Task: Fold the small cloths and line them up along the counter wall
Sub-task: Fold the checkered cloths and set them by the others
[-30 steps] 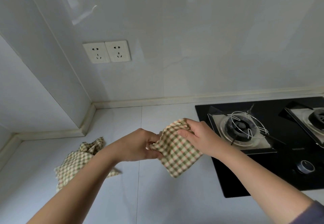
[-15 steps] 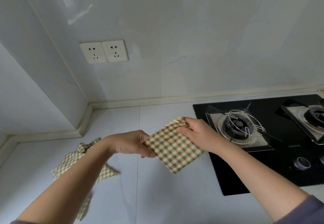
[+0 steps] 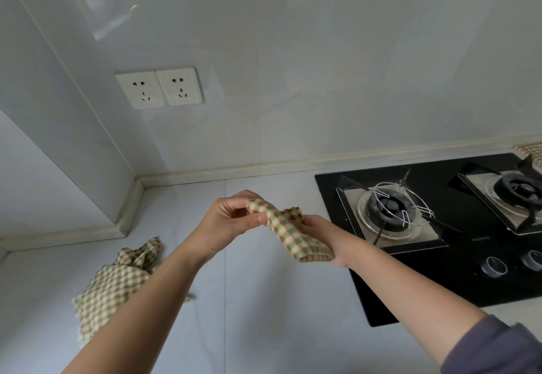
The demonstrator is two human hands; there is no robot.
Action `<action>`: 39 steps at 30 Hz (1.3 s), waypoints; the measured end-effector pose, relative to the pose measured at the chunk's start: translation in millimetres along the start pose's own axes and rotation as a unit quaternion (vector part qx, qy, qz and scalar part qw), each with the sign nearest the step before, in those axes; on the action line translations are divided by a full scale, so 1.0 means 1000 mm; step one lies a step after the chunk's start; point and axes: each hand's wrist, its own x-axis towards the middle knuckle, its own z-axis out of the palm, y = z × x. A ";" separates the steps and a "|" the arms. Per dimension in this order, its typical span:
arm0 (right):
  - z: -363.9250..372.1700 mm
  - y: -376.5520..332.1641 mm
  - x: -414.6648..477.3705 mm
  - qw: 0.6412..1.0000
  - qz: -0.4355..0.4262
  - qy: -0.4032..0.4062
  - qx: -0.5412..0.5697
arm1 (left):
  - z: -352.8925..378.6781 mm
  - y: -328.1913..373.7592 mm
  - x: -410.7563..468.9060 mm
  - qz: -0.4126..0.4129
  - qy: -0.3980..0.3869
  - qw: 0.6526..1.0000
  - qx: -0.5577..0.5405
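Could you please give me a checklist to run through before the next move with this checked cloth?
1. Both hands on the held cloth: ok; the left hand pinches its upper end, the right hand grips lower down.
2. Fold flat and square: not ok; it is bunched between the hands.
3. Clear of the burner: ok; it is held left of it.
4. Bare counter by the wall to set it on: ok.
5. The other cloth, at left: not ok; crumpled.
6. The cloth at the right edge: cannot tell; cut off.
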 end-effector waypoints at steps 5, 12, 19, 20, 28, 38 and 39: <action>-0.002 -0.008 0.002 0.995 0.061 -0.007 0.075 | -0.007 0.000 0.007 -0.053 -0.051 0.997 0.002; -0.013 -0.011 0.008 0.994 0.035 -0.054 0.086 | -0.017 0.004 0.016 -0.127 -0.232 0.963 -0.056; -0.017 -0.010 0.016 0.996 0.043 -0.035 0.074 | -0.023 0.000 0.024 -0.240 -0.370 0.895 -0.069; -0.019 -0.012 0.016 0.996 0.046 -0.040 0.068 | -0.025 -0.002 0.025 -0.251 -0.382 0.887 -0.072; -0.026 -0.019 0.015 0.996 0.049 -0.070 -0.039 | -0.015 -0.013 0.038 -0.234 -0.424 0.868 -0.106; -0.085 -0.011 -0.012 0.998 0.034 -0.033 -0.042 | 0.043 -0.019 0.069 -0.251 -0.453 0.852 -0.081; -0.094 -0.012 -0.019 0.998 0.035 -0.031 -0.032 | 0.052 -0.021 0.073 -0.252 -0.452 0.851 -0.090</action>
